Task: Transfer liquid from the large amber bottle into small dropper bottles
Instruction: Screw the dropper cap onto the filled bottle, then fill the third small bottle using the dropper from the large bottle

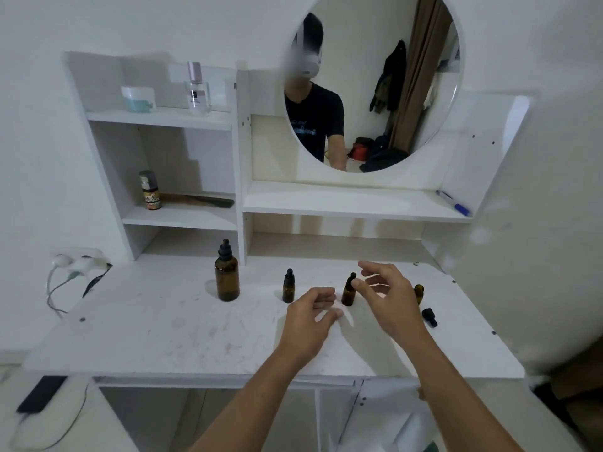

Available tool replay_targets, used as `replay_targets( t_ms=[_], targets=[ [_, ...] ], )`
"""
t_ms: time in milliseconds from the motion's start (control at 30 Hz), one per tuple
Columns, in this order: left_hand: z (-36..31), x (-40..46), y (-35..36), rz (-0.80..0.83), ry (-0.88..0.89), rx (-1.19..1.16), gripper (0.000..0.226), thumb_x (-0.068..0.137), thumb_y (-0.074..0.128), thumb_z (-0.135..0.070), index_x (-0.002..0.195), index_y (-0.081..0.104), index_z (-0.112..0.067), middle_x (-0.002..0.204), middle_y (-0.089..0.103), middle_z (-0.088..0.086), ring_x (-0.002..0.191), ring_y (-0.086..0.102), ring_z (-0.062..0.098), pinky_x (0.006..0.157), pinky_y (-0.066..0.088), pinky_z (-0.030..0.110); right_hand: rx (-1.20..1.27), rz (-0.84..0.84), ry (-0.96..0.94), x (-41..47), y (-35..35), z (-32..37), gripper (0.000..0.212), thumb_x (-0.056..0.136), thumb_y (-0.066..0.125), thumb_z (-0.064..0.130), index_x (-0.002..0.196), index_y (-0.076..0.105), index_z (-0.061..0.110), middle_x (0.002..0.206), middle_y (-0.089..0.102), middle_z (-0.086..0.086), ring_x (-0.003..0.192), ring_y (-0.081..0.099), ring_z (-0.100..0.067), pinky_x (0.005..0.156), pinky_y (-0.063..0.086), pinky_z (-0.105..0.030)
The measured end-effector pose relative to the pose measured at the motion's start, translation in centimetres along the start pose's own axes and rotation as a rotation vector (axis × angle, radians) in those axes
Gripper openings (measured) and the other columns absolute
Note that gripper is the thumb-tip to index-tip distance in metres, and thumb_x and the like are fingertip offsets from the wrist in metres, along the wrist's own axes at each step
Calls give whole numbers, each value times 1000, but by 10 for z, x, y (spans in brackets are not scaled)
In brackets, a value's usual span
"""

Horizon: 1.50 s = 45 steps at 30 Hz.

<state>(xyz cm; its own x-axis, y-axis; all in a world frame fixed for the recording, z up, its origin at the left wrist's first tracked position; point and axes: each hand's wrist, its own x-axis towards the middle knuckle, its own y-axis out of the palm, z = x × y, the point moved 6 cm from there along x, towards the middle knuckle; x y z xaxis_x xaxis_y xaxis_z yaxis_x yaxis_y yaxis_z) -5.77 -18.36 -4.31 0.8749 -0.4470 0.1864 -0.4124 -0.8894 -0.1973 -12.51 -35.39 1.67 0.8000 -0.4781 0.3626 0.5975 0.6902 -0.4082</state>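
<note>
Both my hands are loose and hold nothing. Left hand (312, 316) hovers, fingers relaxed. Right hand (383, 296) is spread, thumb just beside the capped middle dropper bottle (347, 293). Large amber bottle (226, 277) stands upright at 10 o'clock from my left hand, well apart. Uncapped small bottle (419, 292) sits at 3 o'clock from my right.

1. My left hand (313, 309) hovers low, palm turned right, fingers loosely curled and gripping nothing.
2. My right hand (385, 295) hangs just beside it, slightly higher, fingers spread and relaxed.
3. Both bare forearms reach forward.
</note>
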Motion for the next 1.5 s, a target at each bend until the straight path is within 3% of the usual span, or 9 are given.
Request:
replay_targets(
  t_ms=[133, 333, 500, 633, 733, 867, 1000, 1267, 1500],
  targets=[
    [4, -31, -41, 24, -10, 18, 38, 88, 83, -25, 124, 71, -23, 111, 77, -10, 105, 71, 3, 101, 58, 30, 25, -11, -96, -8, 17, 35, 28, 94, 79, 19, 120, 75, 31, 111, 70, 12, 100, 67, -4, 86, 51, -19],
    [16, -56, -137, -255, -78, 20, 33, 88, 83, -22, 119, 73, -22, 103, 79, -11, 98, 74, 3, 98, 60, 32, 43, 82, -168, -4, 81, 89, 22, 96, 77, 22, 117, 76, 27, 109, 72, 11, 101, 64, -2, 83, 45, -7],
    [24, -51, -194, -419, -107, 92, 49, 84, 87, -28, 128, 67, -19, 113, 74, -12, 103, 70, 1, 100, 58, 27, 51, 194, -199, 6, 132, 123, 26, 97, 77, 24, 123, 75, 23, 113, 73, 15, 102, 62, 12, 87, 44, -2],
    [28, -32, -200, -426, -143, 82, 72, 77, 92, -31, 140, 59, -18, 130, 67, -8, 119, 63, 8, 105, 49, 23, 4, 282, -212, 18, 168, 137, 33, 97, 77, 27, 130, 73, 23, 122, 74, 13, 111, 65, 5, 92, 47, -5],
    [30, -17, -199, -417, -153, 64, 81, 74, 94, -28, 144, 56, -17, 136, 63, -7, 125, 58, 10, 106, 43, 23, -2, 319, -191, 22, 186, 141, 31, 98, 76, 25, 129, 73, 21, 119, 74, 10, 108, 66, 2, 95, 48, -10],
    [31, -5, -196, -407, -140, 69, 67, 76, 92, -16, 136, 62, -14, 126, 70, -4, 117, 65, 13, 108, 51, 29, 5, 298, -162, 26, 196, 141, 19, 99, 73, 18, 117, 77, 19, 108, 76, 10, 103, 69, -3, 94, 52, -16],
    [33, -1, -194, -385, -138, 85, 52, 82, 85, -7, 130, 66, -14, 105, 71, -9, 100, 68, 3, 84, 54, 10, 20, 249, -152, 30, 197, 139, 11, 98, 73, 14, 98, 77, 24, 92, 73, 20, 86, 68, 10, 82, 50, -5],
    [39, 2, -193, -376, -132, 114, 51, 85, 83, -4, 132, 65, -11, 109, 71, -6, 94, 65, -6, 79, 51, 3, -13, 190, -182, 35, 198, 141, 6, 94, 79, 14, 93, 83, 18, 87, 79, 10, 84, 73, -4, 83, 57, -17],
    [36, 1, -193, -379, -131, 128, 51, 85, 83, -6, 133, 64, -11, 111, 71, -5, 96, 66, 0, 80, 51, 3, -33, 197, -176, 38, 199, 141, 7, 94, 78, 14, 92, 83, 19, 83, 75, 15, 77, 69, 5, 74, 50, -5]
  ],
)
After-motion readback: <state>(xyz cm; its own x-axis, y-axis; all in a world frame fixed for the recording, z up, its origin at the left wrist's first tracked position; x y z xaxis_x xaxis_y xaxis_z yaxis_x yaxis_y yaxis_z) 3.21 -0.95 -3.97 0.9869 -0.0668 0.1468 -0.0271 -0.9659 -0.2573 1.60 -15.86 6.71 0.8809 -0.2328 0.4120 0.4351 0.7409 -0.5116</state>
